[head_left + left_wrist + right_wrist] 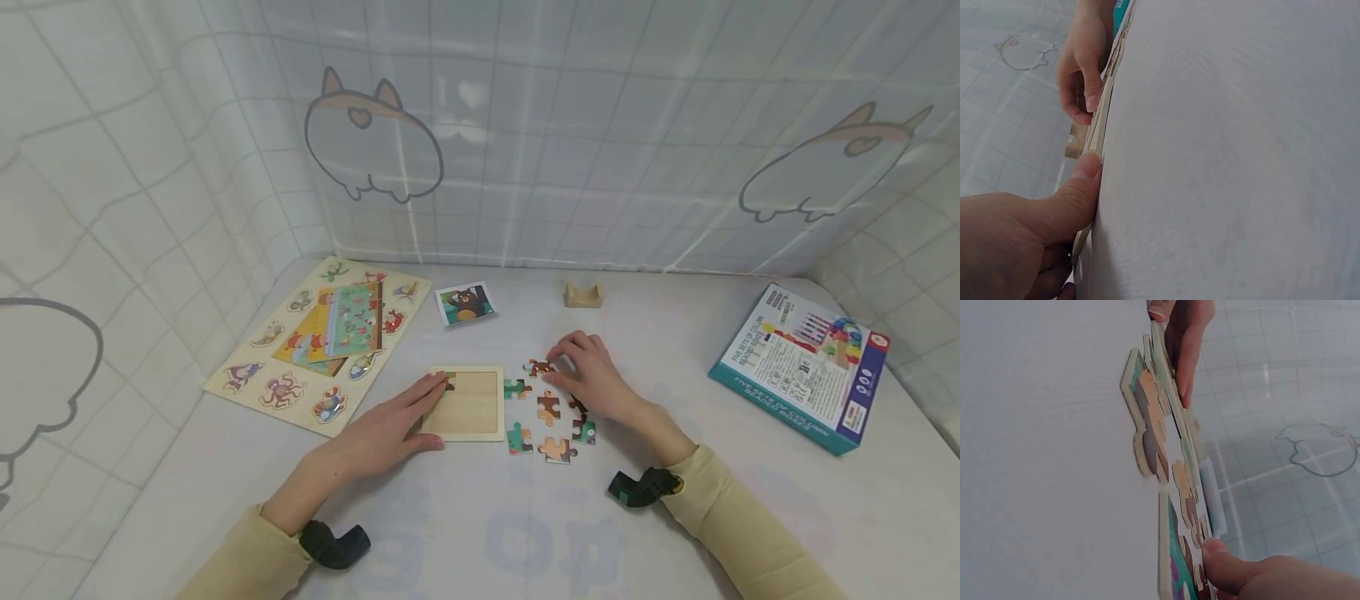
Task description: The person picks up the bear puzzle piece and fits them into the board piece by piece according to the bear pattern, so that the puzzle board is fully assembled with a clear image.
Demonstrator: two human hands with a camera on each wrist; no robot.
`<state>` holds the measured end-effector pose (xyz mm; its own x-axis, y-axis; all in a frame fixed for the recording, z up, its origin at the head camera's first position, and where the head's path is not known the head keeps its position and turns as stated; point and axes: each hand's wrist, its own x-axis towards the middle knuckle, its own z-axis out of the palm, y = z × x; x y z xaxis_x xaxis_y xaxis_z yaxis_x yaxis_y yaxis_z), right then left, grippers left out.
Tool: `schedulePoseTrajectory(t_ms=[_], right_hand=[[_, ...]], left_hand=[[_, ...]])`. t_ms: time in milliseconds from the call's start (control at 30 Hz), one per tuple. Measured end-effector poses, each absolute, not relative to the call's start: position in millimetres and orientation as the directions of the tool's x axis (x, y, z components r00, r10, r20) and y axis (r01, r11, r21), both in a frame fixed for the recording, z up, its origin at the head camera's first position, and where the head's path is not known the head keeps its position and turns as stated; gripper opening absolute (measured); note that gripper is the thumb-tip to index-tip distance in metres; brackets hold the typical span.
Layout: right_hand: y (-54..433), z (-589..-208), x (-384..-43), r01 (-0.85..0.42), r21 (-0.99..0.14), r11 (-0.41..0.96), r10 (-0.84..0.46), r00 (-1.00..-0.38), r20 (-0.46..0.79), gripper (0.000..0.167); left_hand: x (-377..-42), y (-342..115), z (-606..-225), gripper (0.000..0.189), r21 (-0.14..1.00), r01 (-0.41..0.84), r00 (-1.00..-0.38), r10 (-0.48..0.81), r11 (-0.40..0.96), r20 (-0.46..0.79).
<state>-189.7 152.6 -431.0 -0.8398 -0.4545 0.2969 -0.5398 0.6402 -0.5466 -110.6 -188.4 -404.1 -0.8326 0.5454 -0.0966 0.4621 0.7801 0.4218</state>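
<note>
A shallow wooden puzzle tray (472,412) lies flat on the table, with a small green and brown puzzle piece (450,382) in its far left corner. My left hand (390,429) holds the tray's left side, thumb at the near edge and fingers reaching over the far left corner. In the left wrist view its thumb (1075,197) presses the wooden edge. To the right, my right hand (592,375) pinches a brown puzzle piece (538,367) between thumb and index finger. Several loose pieces, including an orange-brown one (557,451), lie between tray and right hand; the hand partly hides some.
A bear picture card (466,304) lies behind the tray. At the left is a sea-animal board (281,390) with colourful cards (352,321) on it. A small wooden holder (583,295) stands at the back, and a beaded-boxes carton (802,367) lies at the right.
</note>
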Motion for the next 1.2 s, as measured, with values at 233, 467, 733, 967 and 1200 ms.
schedulePoseTrajectory(t_ms=[233,467,733,967,1200], right_hand=[[153,-433,-190,-0.555,-0.537,0.636,-0.468,-0.830,0.304,0.017],[152,-434,-190,-0.570,-0.528,0.629,-0.475,-0.820,0.319,0.018],[153,-434,-189,-0.549,-0.551,0.629,-0.469,-0.833,0.294,0.018],[152,-429,-187,-0.531,-0.570,0.627,-0.467,-0.842,0.271,0.018],[148,-423,-184,-0.496,-0.599,0.628,-0.448,-0.861,0.243,0.021]], left_hand=[[-111,-188,-404,0.082,0.423,0.460,-0.833,0.545,0.780,-0.099],[-111,-188,-403,0.081,0.428,0.458,-0.833,0.544,0.779,-0.099],[-111,-188,-404,0.082,0.430,0.458,-0.832,0.546,0.778,-0.102],[-110,-188,-404,0.081,0.424,0.458,-0.834,0.542,0.781,-0.099],[-110,-188,-404,0.081,0.430,0.457,-0.834,0.543,0.779,-0.098]])
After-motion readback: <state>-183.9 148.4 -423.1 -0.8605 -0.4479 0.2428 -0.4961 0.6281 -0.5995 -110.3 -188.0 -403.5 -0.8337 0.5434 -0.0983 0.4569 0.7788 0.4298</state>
